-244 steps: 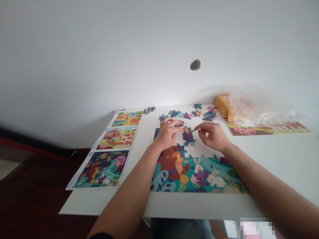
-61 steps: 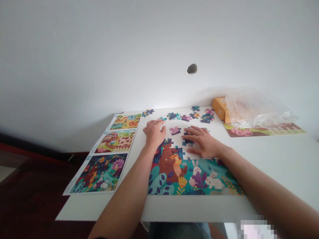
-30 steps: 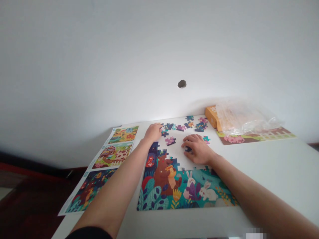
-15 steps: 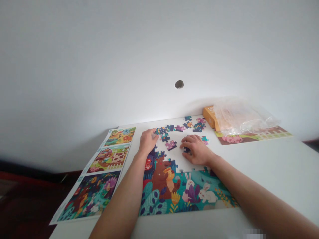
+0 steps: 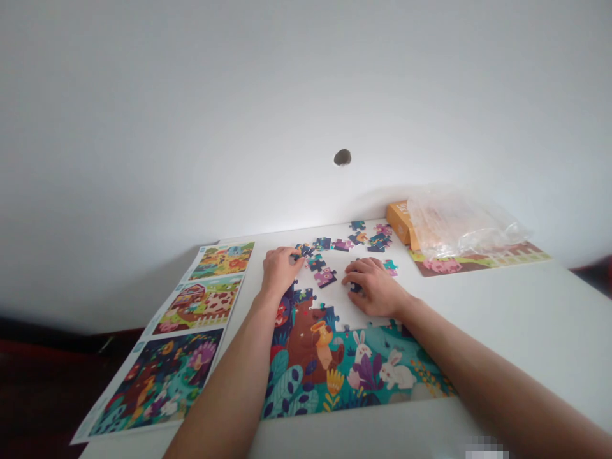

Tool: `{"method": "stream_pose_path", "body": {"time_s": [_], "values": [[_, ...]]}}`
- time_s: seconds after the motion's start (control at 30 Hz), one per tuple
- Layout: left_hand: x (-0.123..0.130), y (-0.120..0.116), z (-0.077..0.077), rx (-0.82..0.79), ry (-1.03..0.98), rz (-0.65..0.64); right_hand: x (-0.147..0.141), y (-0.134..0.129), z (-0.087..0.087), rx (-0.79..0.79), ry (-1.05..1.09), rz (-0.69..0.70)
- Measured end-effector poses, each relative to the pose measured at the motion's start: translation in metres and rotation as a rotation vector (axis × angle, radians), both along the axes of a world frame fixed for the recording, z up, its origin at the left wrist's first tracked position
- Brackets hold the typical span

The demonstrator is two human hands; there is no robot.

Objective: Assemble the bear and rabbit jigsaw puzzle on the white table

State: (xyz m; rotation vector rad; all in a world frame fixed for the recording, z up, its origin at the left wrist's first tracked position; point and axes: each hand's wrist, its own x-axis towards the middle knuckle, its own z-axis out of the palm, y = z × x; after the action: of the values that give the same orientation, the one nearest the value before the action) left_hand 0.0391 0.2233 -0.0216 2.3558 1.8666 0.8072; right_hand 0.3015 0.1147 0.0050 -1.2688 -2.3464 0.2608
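A partly joined jigsaw [image 5: 329, 363] with a bear and white rabbits lies on the white table, its upper edge stepped. Beyond it, loose pieces are scattered, among them a pink-purple piece [image 5: 325, 276] and a dark piece [image 5: 323, 243]. My left hand [image 5: 281, 271] is at the joined part's upper left, thumb and fingertips closed at the edge of a dark blue piece [image 5: 302, 250]. My right hand [image 5: 375, 285] rests above the rabbits with curved, spread fingers over a dark piece [image 5: 355, 286]; whether it grips that piece is unclear.
A sheet with three printed pictures [image 5: 201, 305] lies at the left. At the back right stand an orange box [image 5: 400, 223] and a clear plastic bag [image 5: 459, 223], above a farm picture [image 5: 488, 260]. A wall [image 5: 239, 127] with a hole rises behind the table.
The view has shifted slightly. My left hand's fingertips have closed in around a dark blue piece at the upper left. My right hand has hardly moved.
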Motion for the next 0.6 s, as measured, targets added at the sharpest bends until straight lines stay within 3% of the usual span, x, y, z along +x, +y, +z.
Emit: {"method": "stream_pose_path", "body": {"time_s": [0.17,0.3,0.4,0.5,0.6], "values": [[0.004,-0.003,0.003,0.005,-0.095,0.045,0.000,0.000,0.000,-0.006,-0.008,0.000],[0.003,-0.003,0.007,0.126,-0.244,0.001,0.001,0.000,0.000,-0.016,-0.024,-0.031],[0.006,-0.007,0.012,0.171,-0.328,-0.164,0.001,0.001,0.002,-0.036,-0.066,-0.121],[0.018,-0.020,0.020,0.114,-0.390,-0.448,0.000,0.001,0.003,-0.033,-0.071,-0.273],[0.035,-0.037,0.027,0.054,-0.301,-0.654,-0.003,0.001,0.003,-0.008,0.039,-0.321]]}}
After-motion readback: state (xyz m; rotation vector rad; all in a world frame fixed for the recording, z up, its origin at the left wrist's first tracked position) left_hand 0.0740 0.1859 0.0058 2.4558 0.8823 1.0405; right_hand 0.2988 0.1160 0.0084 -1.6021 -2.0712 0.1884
